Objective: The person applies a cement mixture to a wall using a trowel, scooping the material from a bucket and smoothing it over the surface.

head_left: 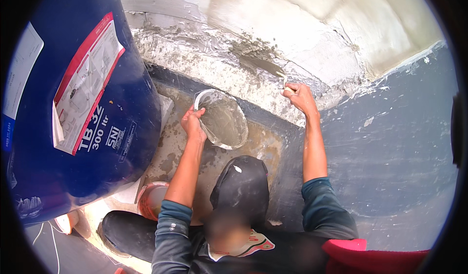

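Wet mortar bowl [222,120], heavy and slippery; I grip its rim.
My left hand [193,122] is closed on the rim, my right hand [300,96] pinches a small trowel [284,81] at the wall [273,40].

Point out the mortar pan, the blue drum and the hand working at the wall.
mortar pan [228,122], head view, grey mix inside the bowl
blue drum [131,113], head view, bare blue side wall
right hand [300,97], head view, back of the hand

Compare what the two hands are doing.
The left hand grips the rim of a round pail of grey mortar; the right hand holds a small tool against the wall's rough grey patch. The left sits lower; the right reaches higher. Both forearms are bare.
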Demonstrator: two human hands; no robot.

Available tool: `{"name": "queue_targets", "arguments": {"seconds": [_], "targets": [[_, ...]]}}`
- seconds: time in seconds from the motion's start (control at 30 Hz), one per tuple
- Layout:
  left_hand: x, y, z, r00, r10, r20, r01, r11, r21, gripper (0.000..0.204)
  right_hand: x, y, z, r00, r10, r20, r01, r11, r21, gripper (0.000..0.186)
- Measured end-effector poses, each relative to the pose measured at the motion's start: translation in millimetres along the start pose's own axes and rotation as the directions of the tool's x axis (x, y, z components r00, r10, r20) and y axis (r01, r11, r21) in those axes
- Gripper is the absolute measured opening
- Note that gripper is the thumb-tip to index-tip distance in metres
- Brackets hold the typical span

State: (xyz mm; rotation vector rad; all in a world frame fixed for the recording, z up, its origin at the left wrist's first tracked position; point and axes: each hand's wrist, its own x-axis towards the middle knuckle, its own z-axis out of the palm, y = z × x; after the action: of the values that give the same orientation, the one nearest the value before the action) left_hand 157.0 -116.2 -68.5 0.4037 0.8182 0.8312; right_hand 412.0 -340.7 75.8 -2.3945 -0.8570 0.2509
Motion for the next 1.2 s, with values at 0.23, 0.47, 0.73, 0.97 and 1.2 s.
{"name": "queue_targets", "arguments": {"seconds": [0.23,0.47,0.73,0.97,1.2], "targets": [[-5.9,-2.5,7.8,1.000,-0.011,-0.010,0.011,1.000,0.015,0.037,-4.8,34.8,24.0,0.998,-0.050,0.030,0.054,0.989,-0.137,0.052],[-11.6,6.4,11.1,1.000,-0.003,-0.015,0.003,1.000,-0.002,0.041,-1.8,13.9,-27.5,0.988,0.151,0.040,-0.150,0.989,-0.015,0.052],[-2.1,8.8,3.9,0.999,0.032,0.008,-0.033,0.998,0.062,0.049,-23.3,-2.0,-27.9,0.986,0.156,0.057,-0.160,0.985,0.062,0.052],[-10.3,8.3,11.4,1.000,0.011,-0.019,-0.010,0.998,0.066,0.044,21.7,-7.2,18.3,0.998,-0.033,0.059,0.032,0.999,0.012,0.052],[-11.8,8.2,14.5,0.998,-0.014,-0.054,0.015,0.999,0.034,0.049,10.4,-5.7,-22.2,0.998,0.063,0.001,-0.061,0.954,0.293,0.051]]}}
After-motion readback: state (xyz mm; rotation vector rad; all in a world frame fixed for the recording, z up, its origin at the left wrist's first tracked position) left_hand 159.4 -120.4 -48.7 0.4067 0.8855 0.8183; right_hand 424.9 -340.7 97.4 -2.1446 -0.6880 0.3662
